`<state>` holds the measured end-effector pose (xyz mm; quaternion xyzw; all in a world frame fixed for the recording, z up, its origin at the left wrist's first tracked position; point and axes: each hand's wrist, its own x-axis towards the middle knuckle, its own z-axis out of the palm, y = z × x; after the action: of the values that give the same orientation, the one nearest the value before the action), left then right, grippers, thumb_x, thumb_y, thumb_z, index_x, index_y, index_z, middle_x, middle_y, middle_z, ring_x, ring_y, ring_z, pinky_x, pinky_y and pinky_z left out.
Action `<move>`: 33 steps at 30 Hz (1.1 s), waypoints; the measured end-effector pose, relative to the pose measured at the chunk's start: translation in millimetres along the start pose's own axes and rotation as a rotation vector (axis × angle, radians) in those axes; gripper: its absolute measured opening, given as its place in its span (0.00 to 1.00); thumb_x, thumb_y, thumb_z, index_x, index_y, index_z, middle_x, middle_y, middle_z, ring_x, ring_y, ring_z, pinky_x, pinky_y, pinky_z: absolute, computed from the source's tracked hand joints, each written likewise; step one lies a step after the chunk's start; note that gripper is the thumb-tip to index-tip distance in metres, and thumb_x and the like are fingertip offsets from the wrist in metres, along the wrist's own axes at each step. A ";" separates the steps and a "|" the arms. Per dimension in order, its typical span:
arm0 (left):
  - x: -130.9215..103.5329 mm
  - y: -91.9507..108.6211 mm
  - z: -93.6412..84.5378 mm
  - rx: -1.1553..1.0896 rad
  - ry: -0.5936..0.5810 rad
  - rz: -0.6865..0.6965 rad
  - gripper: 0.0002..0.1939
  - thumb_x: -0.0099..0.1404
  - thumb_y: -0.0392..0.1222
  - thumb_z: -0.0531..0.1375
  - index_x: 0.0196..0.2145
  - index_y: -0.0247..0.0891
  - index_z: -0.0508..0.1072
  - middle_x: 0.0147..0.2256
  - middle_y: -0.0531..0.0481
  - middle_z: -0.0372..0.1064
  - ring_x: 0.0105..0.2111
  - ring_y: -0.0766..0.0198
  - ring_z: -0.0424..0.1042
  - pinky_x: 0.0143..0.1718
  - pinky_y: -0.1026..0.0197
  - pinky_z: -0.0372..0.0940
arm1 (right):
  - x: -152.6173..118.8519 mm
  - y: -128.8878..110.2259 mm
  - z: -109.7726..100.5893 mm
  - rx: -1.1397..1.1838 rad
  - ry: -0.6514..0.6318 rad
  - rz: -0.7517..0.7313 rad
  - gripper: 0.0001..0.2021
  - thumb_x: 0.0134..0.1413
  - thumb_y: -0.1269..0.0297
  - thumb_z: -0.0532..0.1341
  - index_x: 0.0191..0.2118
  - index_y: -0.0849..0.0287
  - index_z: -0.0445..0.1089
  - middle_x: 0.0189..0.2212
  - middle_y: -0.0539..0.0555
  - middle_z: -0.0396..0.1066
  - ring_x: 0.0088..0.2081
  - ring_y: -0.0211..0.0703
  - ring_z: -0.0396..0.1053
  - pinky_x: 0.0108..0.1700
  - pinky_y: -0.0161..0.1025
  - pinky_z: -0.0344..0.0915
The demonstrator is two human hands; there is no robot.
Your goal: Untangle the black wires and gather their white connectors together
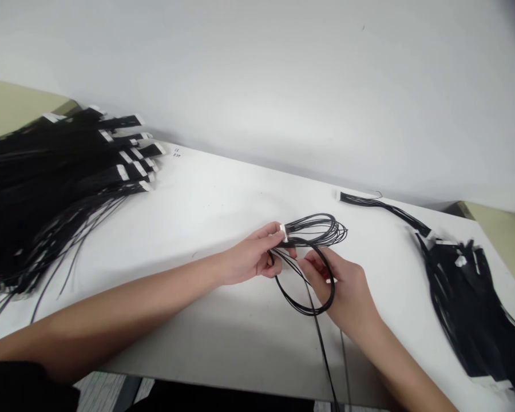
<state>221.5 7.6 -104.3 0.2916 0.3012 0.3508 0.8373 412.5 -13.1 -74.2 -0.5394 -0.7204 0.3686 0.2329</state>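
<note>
In the middle of the head view, my left hand [257, 252] is closed on a black wire harness [313, 310], pinching it at its white connector [283, 232] between thumb and fingers. Several thin black wires loop out to the right of the connector, and a larger loop hangs below. My right hand [339, 280] is closed at that lower loop, thumb and fingertips together on thin wire strands. Loose wire ends run down past the table's front edge. The right fingertips are partly hidden behind the loop.
A large pile of black wire harnesses with white connectors [47, 189] covers the table's left side. Another stack of harnesses [467, 309] lies at the right, with a single harness [381, 207] stretched behind it. A pale wall [257, 86] rises behind the white table [223, 189].
</note>
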 end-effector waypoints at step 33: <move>0.7 1.4 -2.3 -0.062 0.016 -0.086 0.14 0.70 0.48 0.50 0.31 0.40 0.48 0.25 0.58 0.54 0.15 0.78 0.52 0.22 0.67 0.44 | 12.6 4.9 -39.5 1.135 0.351 -0.055 0.06 0.48 0.60 0.69 0.32 0.52 0.74 0.16 0.41 0.59 0.15 0.28 0.55 0.16 0.27 0.59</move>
<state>219.7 9.6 -105.0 0.2495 0.3092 0.3258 0.8579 440.5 10.7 -54.3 -0.3646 -0.3749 0.5953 0.6100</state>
